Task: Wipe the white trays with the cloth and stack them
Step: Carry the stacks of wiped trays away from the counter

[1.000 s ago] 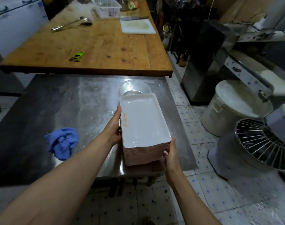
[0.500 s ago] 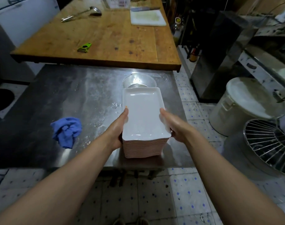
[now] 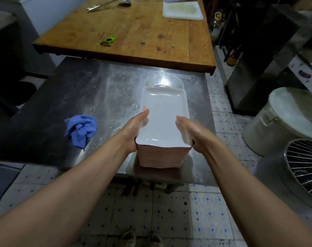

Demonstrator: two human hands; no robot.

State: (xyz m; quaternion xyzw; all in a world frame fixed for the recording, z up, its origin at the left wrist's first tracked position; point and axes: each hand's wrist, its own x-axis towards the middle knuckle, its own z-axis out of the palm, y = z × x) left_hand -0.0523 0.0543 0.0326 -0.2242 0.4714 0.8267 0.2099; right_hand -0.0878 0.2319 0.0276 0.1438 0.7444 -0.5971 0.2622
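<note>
Now both hands bracket the tray stack: left hand [image 3: 133,130] grasping the top tray [image 3: 163,120] at its left rim, thumb over the lip; right hand [image 3: 190,131] flat against the right rim, fingers straight, clenching nothing. Best bet, I'd say: lift that top one level so the stack [image 3: 161,156] beneath doesn't shift. It sits at the steel desk's [image 3: 80,97] near edge, toward the right corner. Cloth [image 3: 80,130] lies crumpled well left. Glass bowl [image 3: 164,82] just behind; wooden table [image 3: 133,32] beyond; tiled floor below.
</note>
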